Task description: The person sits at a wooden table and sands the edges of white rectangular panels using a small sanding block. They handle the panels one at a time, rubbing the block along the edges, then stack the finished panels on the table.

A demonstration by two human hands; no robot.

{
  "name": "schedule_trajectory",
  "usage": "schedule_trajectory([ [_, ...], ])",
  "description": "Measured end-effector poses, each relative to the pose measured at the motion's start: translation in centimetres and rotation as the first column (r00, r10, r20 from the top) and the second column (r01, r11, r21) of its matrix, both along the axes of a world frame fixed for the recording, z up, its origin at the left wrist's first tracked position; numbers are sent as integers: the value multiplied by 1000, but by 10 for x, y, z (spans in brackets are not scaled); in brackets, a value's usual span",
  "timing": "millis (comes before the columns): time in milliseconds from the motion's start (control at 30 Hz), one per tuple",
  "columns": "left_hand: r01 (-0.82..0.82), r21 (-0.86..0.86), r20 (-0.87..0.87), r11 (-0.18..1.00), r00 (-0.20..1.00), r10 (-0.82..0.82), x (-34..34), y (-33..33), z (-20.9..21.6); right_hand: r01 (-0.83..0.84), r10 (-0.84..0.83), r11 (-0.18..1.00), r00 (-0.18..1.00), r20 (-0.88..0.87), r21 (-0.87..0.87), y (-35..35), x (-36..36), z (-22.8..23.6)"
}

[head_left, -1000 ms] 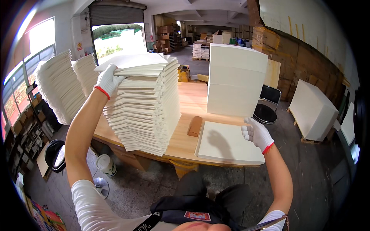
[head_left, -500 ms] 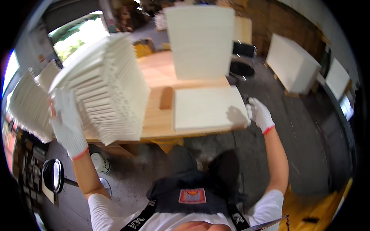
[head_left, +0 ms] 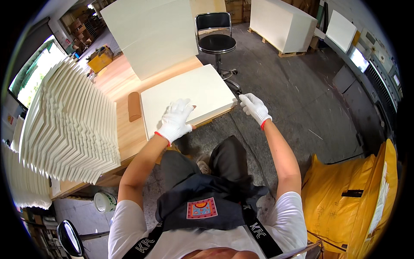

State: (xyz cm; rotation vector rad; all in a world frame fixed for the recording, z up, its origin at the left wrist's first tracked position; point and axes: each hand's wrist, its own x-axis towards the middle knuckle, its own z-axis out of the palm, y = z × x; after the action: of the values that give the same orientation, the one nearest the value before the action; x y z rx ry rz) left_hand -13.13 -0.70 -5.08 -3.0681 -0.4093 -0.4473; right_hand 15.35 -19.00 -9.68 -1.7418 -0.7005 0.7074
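Note:
A low stack of white sheets (head_left: 189, 88) lies on the wooden table. On its near edge rests my left hand (head_left: 174, 118), in a white knit glove with a red cuff; the fingers lie flat and the thumb stands apart. My right hand (head_left: 255, 108), gloved alike, is just off the stack's right corner. Its fingers are curled together, and whatever may be in them is hidden. Left of the sheets lies a brown rounded block (head_left: 134, 106). A tall pile of folded white sheets (head_left: 71, 125) stands at the table's left end.
A taller white stack (head_left: 151, 36) rises behind the low one. Beyond the table's right edge stands a black swivel chair (head_left: 217, 42). A white pallet load (head_left: 281, 26) is farther back. Yellow wrapping (head_left: 336, 198) sits near my right elbow, and a white bucket (head_left: 105, 201) at lower left.
My left hand has left the tall folded pile and moved right onto the low stack. My right hand stays by that stack's right corner. The view has swung to the right.

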Motion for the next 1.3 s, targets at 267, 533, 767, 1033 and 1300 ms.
schedule_trajectory([
  [267,-97,-155,-124,983,989,78,8,27,-7,-136,132,985,990,-41,-103,-7,17,-5],
  [533,-53,-209,-109,977,994,30,16,21,1,-61,83,991,976,199,-115,4,21,-23],
  [767,165,-176,105,970,983,-148,91,26,-24,74,166,951,695,700,-299,23,-5,-5],
  [1033,-68,-367,-47,928,997,54,136,24,-30,15,124,991,239,963,-131,34,3,12],
  [1300,87,-629,129,773,992,-7,131,17,-35,10,11,998,947,322,-66,62,-10,11],
])
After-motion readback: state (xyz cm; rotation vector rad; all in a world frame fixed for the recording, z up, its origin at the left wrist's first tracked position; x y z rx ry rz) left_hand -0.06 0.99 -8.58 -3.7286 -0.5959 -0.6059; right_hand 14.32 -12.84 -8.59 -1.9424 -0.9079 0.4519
